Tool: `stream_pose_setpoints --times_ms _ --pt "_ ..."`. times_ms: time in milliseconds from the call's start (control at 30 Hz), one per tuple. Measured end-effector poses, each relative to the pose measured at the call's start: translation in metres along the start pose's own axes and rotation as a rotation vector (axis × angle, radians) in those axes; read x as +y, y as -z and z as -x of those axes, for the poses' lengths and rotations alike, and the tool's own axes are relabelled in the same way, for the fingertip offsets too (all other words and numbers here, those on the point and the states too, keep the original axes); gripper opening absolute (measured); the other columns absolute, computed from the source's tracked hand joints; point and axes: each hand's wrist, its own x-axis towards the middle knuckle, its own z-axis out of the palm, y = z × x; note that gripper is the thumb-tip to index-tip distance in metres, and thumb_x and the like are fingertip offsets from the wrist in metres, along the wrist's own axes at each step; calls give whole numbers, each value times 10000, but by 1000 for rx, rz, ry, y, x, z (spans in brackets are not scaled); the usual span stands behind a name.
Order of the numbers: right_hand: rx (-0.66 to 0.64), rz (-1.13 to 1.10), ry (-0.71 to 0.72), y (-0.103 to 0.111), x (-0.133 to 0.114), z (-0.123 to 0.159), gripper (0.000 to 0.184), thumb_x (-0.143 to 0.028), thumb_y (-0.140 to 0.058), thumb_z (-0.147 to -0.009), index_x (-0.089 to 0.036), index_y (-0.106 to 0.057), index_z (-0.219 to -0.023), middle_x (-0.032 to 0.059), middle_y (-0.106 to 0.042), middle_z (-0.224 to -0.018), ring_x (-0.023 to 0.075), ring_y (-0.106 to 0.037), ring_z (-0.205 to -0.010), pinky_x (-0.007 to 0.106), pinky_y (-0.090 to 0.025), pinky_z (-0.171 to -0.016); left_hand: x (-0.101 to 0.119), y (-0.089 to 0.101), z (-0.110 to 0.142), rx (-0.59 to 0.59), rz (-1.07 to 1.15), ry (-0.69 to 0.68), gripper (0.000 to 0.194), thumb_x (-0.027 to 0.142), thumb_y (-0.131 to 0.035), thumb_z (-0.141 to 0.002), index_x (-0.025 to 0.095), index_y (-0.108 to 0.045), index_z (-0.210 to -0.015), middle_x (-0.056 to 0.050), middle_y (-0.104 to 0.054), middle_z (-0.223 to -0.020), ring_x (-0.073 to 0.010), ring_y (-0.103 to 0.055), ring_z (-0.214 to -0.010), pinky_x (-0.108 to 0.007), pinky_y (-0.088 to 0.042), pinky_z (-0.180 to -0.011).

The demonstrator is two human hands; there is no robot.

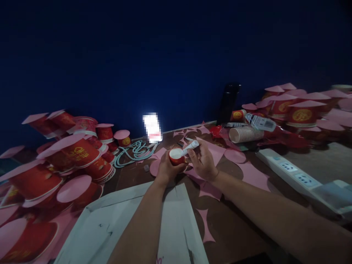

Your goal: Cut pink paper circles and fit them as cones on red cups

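Observation:
My left hand is wrapped round a red paper cup, whose pale round end faces up. My right hand grips a slim white tube that looks like a glue stick, slanting down to the left. Its tip is at the cup's rim; whether it touches cannot be told. Both hands are above the near middle of the brown table. Close to my left hand lies a pink paper disc. Pink paper offcuts are spread beneath my right hand.
Red cups topped with pink discs pile up at left, with more at right. A lit phone stands behind a coiled cable. A white board lies in front. Stacked cups, a black bottle and a power strip are rightward.

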Motion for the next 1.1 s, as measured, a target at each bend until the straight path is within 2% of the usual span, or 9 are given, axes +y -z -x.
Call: stream_pose_setpoints --times_ms 167,467,567,700,767,833,933,1100 --pt "18 54 46 0 -1 -1 235 -363 -514 -915 -217 -467 -1092 78 -608 -970 181 -641 -797 337 -577 -708 0 0 0 -4 6 25 620 327 -811 -551 188 -568 -1105 -80 -642 -1001 -238 -607 -932 -415 -484 -852" --pt "43 165 93 2 -1 -2 207 -341 -496 -925 -199 -462 -1070 45 -617 -852 147 -614 -685 300 -542 -660 0 0 5 -23 150 32 644 364 -815 -564 199 -557 -1131 -82 -637 -1039 -242 -601 -968 -415 -480 -882" --pt "34 162 70 3 1 -1 194 -350 -497 -923 -201 -466 -1043 39 -622 -818 149 -614 -661 303 -534 -647 2 3 6 -57 183 39 703 348 -817 -568 204 -522 -1189 -101 -611 -1144 -245 -590 -1036 -402 -464 -922" --pt "72 85 45 5 0 -5 180 -360 -496 -929 -213 -447 -1020 28 -643 -780 154 -631 -672 305 -536 -645 -2 13 3 -129 271 46 852 278 -810 -575 249 -419 -1331 -108 -499 -1343 -239 -527 -1185 -378 -418 -999" --pt "93 51 37 6 -3 -7 171 -365 -494 -931 -216 -445 -997 25 -646 -775 154 -633 -675 308 -538 -645 -6 17 0 -189 318 45 842 226 -777 -597 268 -401 -1349 -91 -514 -1334 -233 -535 -1181 -387 -417 -1002" --pt "125 39 35 7 -5 -9 163 -365 -492 -932 -217 -446 -985 26 -646 -777 157 -634 -683 310 -538 -647 -8 18 -1 -216 298 45 753 204 -755 -612 255 -458 -1302 -78 -581 -1242 -234 -566 -1130 -405 -423 -991" --pt "157 41 54 7 -7 -10 150 -348 -499 -930 -219 -454 -993 32 -650 -798 165 -640 -717 318 -539 -668 -6 17 -1 -137 203 48 653 244 -782 -600 231 -538 -1206 -76 -635 -1113 -241 -591 -1051 -420 -431 -963" --pt "87 4 61 6 -5 -7 178 -346 -499 -931 -218 -455 -1045 55 -645 -903 170 -648 -761 337 -548 -706 -1 10 1 8 51 -18 660 314 -826 -539 219 -563 -1137 -72 -599 -1107 -245 -550 -1054 -409 -417 -946"
